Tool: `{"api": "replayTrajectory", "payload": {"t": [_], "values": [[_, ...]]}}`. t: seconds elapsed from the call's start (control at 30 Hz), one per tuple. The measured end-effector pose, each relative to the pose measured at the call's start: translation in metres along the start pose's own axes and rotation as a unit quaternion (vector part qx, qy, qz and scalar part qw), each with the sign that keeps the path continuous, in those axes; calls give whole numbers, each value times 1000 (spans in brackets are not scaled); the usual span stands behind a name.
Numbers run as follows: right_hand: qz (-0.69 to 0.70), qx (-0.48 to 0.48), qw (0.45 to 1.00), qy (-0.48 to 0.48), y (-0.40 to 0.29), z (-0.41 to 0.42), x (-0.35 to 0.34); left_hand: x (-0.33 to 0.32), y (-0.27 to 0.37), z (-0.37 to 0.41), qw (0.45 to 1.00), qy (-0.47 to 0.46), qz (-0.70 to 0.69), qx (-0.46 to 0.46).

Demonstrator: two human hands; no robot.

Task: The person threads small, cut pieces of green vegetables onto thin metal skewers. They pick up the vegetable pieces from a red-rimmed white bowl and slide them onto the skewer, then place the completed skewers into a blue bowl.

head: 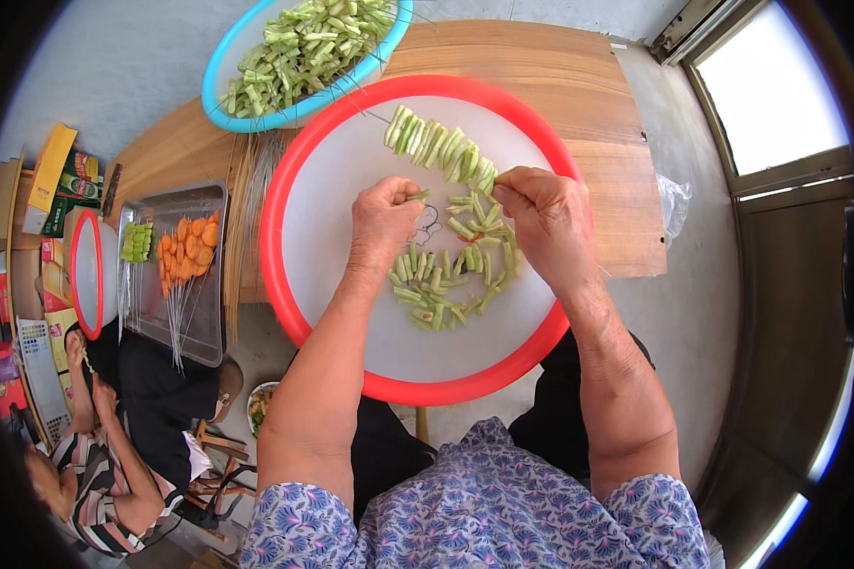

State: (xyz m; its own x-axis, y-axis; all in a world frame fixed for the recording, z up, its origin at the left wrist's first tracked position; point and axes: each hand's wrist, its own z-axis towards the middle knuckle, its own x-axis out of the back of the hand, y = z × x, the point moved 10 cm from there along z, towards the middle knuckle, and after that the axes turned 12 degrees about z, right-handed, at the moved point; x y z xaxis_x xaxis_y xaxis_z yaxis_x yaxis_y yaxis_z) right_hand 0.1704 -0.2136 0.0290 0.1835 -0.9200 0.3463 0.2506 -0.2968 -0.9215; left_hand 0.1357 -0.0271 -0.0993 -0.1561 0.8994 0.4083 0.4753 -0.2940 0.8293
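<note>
My right hand (pixel 548 224) grips one end of a skewer packed with cut green bean pieces (pixel 441 146). The row slants up to the left, and the skewer's thin bare end sticks out past it. Pinched between the thumb and fingers of my left hand (pixel 388 224) is a single bean piece (pixel 420 195), held apart from the skewer. Both hands are over a wide white basin with a red rim (pixel 427 391). Loose bean pieces (pixel 434 284) lie scattered on its bottom, some partly hidden by my right hand.
A blue-rimmed basin (pixel 217 107) heaped with bean pieces stands on the wooden table (pixel 512 50). Bare skewers (pixel 245 185) lie left of the red rim. A metal tray (pixel 206 313) bears skewered carrot slices (pixel 188 249) and green pieces (pixel 136 242). Another person (pixel 107 469) sits at lower left.
</note>
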Motion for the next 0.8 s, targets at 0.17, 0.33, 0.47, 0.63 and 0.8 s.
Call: {"api": "replayTrajectory", "payload": {"t": [0.17,0.33,0.47,0.63,0.8], "values": [[-3,-49,999,-25,3,-5,5,24,6,-12,950,-35,-309,36],[-29,-27,999,-38,-11,-14,1,41,10,-19,913,-36,-404,33],[-24,11,998,-48,-13,-18,4,52,12,-18,904,-2,-427,20],[-22,-17,997,-72,-7,-21,2,57,9,-16,899,4,-437,21],[-58,37,995,-76,-13,-22,-1,55,14,-18,893,-4,-449,10]]}}
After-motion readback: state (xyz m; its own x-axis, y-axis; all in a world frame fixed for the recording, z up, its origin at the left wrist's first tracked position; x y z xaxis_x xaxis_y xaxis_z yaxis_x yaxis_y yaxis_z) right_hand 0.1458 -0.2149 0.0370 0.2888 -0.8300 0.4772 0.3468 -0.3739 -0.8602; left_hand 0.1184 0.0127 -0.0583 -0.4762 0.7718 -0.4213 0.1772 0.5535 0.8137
